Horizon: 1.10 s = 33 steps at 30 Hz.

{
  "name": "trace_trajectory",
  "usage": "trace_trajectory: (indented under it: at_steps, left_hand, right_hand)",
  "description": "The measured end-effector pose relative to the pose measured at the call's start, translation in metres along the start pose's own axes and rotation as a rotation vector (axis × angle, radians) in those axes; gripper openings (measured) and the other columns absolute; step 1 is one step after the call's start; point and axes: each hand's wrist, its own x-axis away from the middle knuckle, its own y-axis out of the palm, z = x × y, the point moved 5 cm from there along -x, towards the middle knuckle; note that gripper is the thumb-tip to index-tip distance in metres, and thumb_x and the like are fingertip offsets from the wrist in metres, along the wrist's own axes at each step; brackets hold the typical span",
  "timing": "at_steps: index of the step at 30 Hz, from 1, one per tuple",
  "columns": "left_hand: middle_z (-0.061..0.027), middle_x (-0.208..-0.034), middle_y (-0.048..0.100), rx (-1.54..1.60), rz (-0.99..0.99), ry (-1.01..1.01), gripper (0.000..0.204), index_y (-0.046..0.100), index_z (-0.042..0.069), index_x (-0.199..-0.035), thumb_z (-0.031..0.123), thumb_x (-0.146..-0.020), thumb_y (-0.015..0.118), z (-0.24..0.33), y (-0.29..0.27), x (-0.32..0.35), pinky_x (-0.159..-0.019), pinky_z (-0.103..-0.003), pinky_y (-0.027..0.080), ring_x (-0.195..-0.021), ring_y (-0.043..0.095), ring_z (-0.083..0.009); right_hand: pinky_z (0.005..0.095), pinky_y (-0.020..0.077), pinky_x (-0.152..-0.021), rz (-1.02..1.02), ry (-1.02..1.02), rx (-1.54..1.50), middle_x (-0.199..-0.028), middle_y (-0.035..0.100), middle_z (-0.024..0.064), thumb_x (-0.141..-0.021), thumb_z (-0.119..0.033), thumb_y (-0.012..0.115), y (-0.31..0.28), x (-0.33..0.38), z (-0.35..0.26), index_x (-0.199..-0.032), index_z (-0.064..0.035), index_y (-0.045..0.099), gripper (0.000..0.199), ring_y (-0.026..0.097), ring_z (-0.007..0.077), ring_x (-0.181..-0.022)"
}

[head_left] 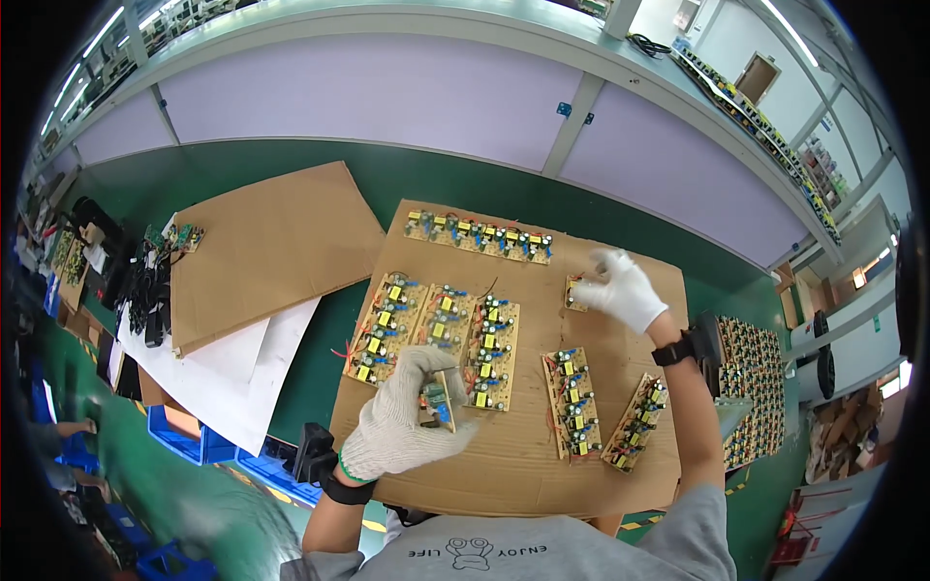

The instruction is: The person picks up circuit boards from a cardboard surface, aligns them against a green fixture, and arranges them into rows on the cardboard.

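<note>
The left hand [412, 416], in a knitted glove, grasps a small circuit board [438, 403] above the near side of the counter [542, 496]. This board is tilted up on its edge; its components face left, and its long axis runs roughly away from the person. The gloved right hand [625, 290] is at another single board [574, 292]; I cannot tell if it grips. Around them lie six board strips: one far strip [478, 235] crosswise, five lengthwise or slanted. I judge that two boards are single, most remain in strips.
</note>
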Motion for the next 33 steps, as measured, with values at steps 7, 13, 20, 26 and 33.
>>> trace_trajectory:
  at_steps: [7, 13, 20, 26, 33]
  left_hand:
    - [-0.0034, -0.090, 0.058, -0.008, -0.065, -0.124, 0.052, 0.045, 0.009, -0.107, 0.002, -0.066, 0.076, 0.001, 0.002, -0.002, -0.076, -0.026, 0.049, -0.081, 0.056, -0.0092]
    - [-0.0031, -0.091, 0.058, -0.006, -0.056, -0.129, 0.052, 0.045, 0.009, -0.107, 0.002, -0.066, 0.077, -0.005, 0.005, -0.006, -0.075, -0.026, 0.049, -0.081, 0.056, -0.0089]
    - [-0.0033, -0.092, 0.059, -0.041, -0.052, -0.122, 0.052, 0.045, 0.009, -0.107, 0.003, -0.067, 0.077, -0.005, 0.005, -0.002, -0.075, -0.027, 0.049, -0.082, 0.057, -0.0094]
    - [-0.0038, -0.093, 0.059, -0.044, -0.054, -0.254, 0.054, 0.045, 0.009, -0.110, 0.004, -0.067, 0.077, -0.004, 0.005, 0.001, -0.077, -0.027, 0.050, -0.084, 0.057, -0.0096]
    - [-0.0041, -0.093, 0.059, 0.036, -0.007, -0.258, 0.056, 0.044, 0.008, -0.115, 0.004, -0.068, 0.077, -0.006, 0.007, 0.003, -0.078, -0.028, 0.050, -0.086, 0.058, -0.0104]
  right_hand:
    - [0.0383, 0.0486, -0.088, -0.167, -0.041, 0.052, -0.104, 0.060, 0.0155, -0.061, -0.041, 0.083, 0.007, -0.005, -0.019, -0.103, -0.0035, 0.066, 0.058, 0.059, 0.0322, -0.098]
    - [0.0384, 0.0492, -0.086, -0.013, -0.331, 0.227, -0.101, 0.061, 0.0159, -0.061, -0.034, 0.081, 0.009, -0.001, -0.028, -0.097, -0.0047, 0.067, 0.049, 0.060, 0.0334, -0.094]
    - [0.0392, 0.0504, -0.084, -0.016, -0.306, 0.229, -0.097, 0.064, 0.0161, -0.061, -0.035, 0.081, 0.001, -0.020, -0.031, -0.097, -0.0054, 0.068, 0.048, 0.062, 0.0327, -0.092]
    - [0.0356, 0.0512, -0.087, -0.021, -0.082, 0.237, -0.102, 0.065, 0.0158, -0.065, -0.042, 0.079, -0.002, -0.054, -0.019, -0.104, -0.0017, 0.067, 0.058, 0.064, 0.0313, -0.096]
    - [0.0357, 0.0499, -0.088, -0.104, -0.088, 0.258, -0.103, 0.063, 0.0158, -0.066, -0.041, 0.077, 0.000, -0.058, -0.031, -0.107, -0.0018, 0.065, 0.058, 0.062, 0.0302, -0.097]
